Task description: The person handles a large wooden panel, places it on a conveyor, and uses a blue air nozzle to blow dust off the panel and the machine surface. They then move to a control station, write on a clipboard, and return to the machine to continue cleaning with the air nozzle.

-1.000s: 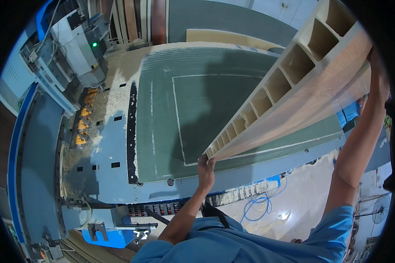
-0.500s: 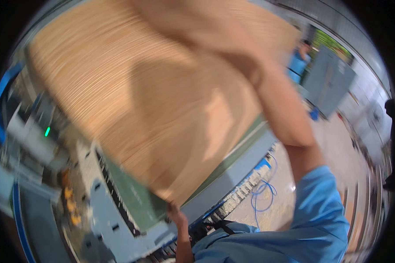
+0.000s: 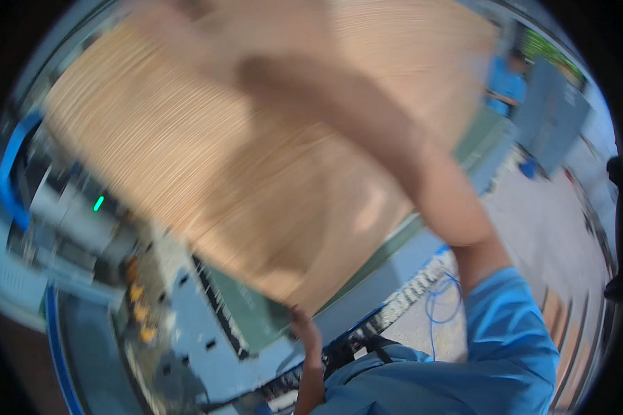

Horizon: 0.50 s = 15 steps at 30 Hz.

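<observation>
A large light-brown wood veneer sheet (image 3: 173,152) with fine grain lines spreads across the middle of the view, over a green board (image 3: 246,315) that shows along its near edges. My left hand (image 3: 306,328) is at the sheet's near corner, its fingers closed at the edge; part of them is hidden. My right arm stretches far forward over the sheet and casts a shadow on it. At its end my right hand (image 3: 249,34) is smeared by motion near the top edge, so its fingers cannot be made out.
Machinery with a green light (image 3: 98,203) and a blue hose (image 3: 8,173) stands at the left. A blue-grey machine bed (image 3: 194,328) lies under the board. A coiled blue air line (image 3: 441,301) hangs at the right. A co-worker in blue (image 3: 507,81) stands far right by a grey panel (image 3: 550,114).
My right forearm and hand have swung leftward over the veneer sheet. My left hand stays at the near corner. The whole view has shifted, and the co-worker's arm is now lower.
</observation>
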Tool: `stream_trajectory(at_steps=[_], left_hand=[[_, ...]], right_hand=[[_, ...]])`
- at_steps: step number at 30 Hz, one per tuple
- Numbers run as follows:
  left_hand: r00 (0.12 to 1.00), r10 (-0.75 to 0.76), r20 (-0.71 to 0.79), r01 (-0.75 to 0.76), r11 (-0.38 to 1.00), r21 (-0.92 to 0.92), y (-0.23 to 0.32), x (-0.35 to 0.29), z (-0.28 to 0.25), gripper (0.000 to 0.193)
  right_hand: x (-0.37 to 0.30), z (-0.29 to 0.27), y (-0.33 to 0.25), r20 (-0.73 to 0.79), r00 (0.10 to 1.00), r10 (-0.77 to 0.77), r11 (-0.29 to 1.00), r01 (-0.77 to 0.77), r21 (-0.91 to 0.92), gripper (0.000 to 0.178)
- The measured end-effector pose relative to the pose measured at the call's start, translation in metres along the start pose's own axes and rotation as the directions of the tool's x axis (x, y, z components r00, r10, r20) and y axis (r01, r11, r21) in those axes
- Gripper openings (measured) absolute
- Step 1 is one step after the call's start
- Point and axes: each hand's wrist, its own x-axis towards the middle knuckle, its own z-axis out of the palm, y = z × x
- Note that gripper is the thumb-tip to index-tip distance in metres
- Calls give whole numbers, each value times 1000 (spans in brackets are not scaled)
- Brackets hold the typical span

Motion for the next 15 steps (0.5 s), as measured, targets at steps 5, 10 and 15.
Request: stream_trajectory(at_steps=[5,10,15], left_hand=[[835,444,-325,-515,839,-177,144,-6,-57,34],[743,616,-262,-653,753,-80,302,5,-52,37],[841,480,-250,-540,772,-334,333,2,-34,34]], right_hand=[[-4,-6,-4,-34,987,-155,983,157,92,21],[-9,-2,-8,202,972,123,987,-99,-125,40],[-53,-21,2,-147,982,-119,992,124,22,39]])
